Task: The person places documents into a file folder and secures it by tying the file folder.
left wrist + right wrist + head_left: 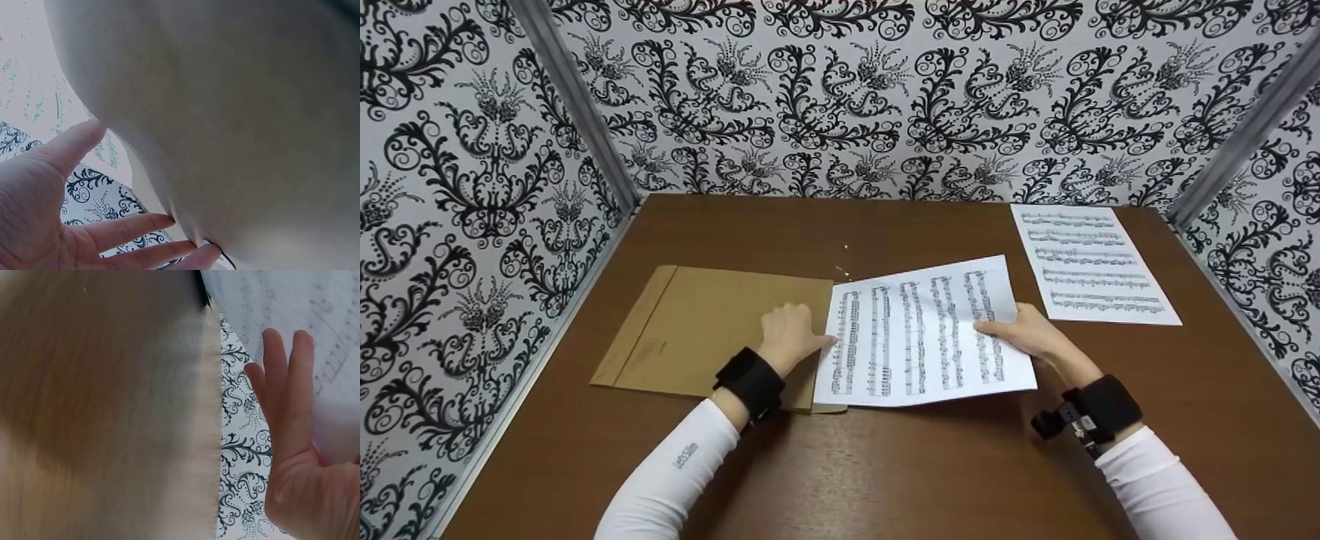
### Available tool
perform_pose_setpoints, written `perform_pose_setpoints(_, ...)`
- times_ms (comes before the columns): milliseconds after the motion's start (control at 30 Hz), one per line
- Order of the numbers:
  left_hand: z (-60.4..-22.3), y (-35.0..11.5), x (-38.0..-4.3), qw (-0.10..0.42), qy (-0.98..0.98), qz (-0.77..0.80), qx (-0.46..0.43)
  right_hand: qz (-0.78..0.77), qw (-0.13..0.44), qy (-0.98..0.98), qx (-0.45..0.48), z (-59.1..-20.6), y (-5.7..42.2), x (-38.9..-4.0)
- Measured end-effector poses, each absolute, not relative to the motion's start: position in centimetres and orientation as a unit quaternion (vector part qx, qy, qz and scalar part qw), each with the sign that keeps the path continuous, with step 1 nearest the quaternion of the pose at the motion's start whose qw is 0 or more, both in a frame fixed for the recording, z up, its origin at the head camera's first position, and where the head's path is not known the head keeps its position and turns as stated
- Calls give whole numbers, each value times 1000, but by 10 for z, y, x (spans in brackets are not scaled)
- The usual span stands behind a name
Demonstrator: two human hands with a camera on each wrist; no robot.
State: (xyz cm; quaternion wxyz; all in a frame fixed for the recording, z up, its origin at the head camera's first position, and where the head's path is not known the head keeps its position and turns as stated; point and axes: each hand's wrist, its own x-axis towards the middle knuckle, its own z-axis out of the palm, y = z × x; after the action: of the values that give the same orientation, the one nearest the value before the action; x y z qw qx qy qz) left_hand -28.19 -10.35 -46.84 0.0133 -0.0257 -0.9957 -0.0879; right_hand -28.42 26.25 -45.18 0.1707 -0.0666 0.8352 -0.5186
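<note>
Right grip [1024, 330] pinches printed music sheet [911, 337] at its right-hand edge, thumb on top, fingers underneath. Sheet stretches leftward from that grip, long axis running left to right, toward brown envelope [709, 322]. Sheet's left edge meets envelope's right-hand edge, just beside thumb of left grip [791, 334]; cannot tell whether any is tucked in. Left grip, nearer envelope, touches it, thumb and fingers spread apart. Second music sheet [1095, 262] lies on tabletop [930, 465], beyond right grip.
</note>
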Motion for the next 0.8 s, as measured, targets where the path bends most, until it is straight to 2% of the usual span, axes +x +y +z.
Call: perform_pose_setpoints(800, -461, -106, -283, 6, -983, -177, -48, -565, 176, 805, -30, -471, 256, -284)
